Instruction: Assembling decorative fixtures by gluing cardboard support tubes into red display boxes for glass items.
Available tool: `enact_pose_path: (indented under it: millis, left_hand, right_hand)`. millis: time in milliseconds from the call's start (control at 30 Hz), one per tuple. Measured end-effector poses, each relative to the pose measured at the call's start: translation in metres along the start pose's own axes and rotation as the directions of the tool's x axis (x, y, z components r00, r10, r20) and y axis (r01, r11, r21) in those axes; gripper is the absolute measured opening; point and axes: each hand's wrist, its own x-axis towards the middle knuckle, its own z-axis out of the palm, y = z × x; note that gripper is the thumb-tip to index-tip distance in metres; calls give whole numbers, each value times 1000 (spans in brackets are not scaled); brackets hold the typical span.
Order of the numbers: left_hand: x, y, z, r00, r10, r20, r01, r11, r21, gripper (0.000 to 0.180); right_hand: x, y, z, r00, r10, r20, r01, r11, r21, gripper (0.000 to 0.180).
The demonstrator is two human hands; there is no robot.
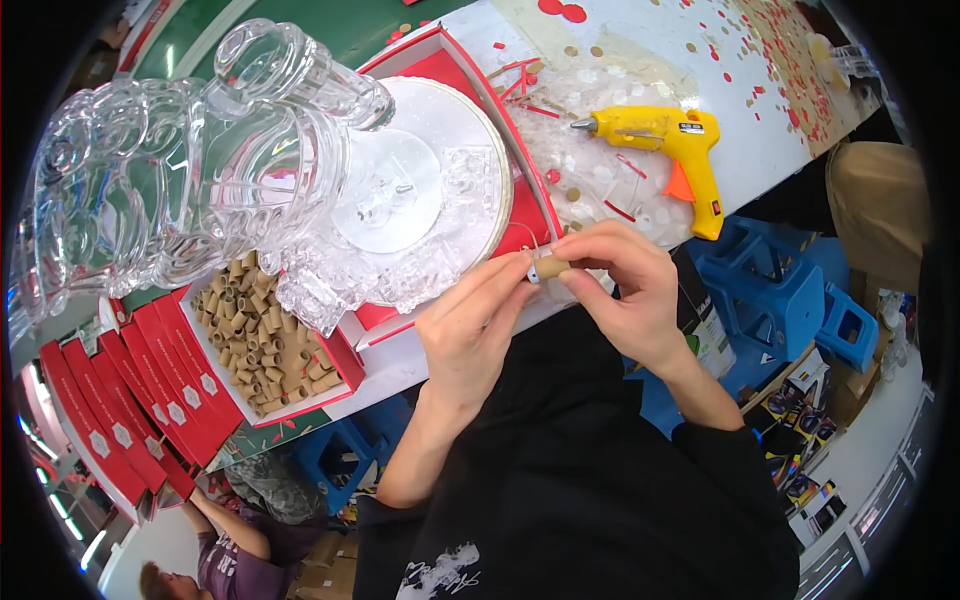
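Note:
In front of my body, both hands meet at a short brown cardboard tube [551, 267] with a small white piece at its left end. My left hand [468, 335] pinches the white end between thumb and fingertips. The tube's brown part is gripped by my right hand [628, 290], thumb below and fingers above. Just beyond the hands lies an open red box [530, 170], holding a round white disc [475, 125]. Large clear ornate pieces [190, 185] stand over the disc's left side. A yellow glue gun [655, 130] with an orange trigger lies past my right hand.
At left, a box tray [345, 365] holds many brown tubes, beside a row of red boxes [165, 365]. Red dots and strips litter the pale table [640, 40]. Blue stools [770, 300] stand at right. Another person [235, 555] is at lower left.

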Motion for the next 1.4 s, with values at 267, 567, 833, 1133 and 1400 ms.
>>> enact_pose_path:
  millis: [267, 567, 833, 1133, 1400]
  left_hand:
    - [4, -6, 0, 996, 0, 91, 2, 1000, -16, 26]
    - [2, -6, 2, 986, -114, 119, 128, 984, -123, 23]
    - [2, -3, 6, 981, -166, 103, 181, 972, -153, 21]
    - [1, 0, 7, 969, -229, 95, 241, 958, -155, 22]
    - [0, -1, 6, 969, -234, 85, 243, 962, -122, 24]
  right_hand:
    - [3, -7, -10, 994, 110, 27, -111, 993, 44, 22]
    - [5, 5, -110, 885, -73, -460, -317, 630, -709, 32]
    - [25, 25, -150, 904, 352, -244, -428, 725, -539, 38]
    - [12, 30, -160, 708, 698, -109, -700, 713, 19, 43]
    - [-36, 14, -120, 846, 325, 423, -524, 362, 771, 58]
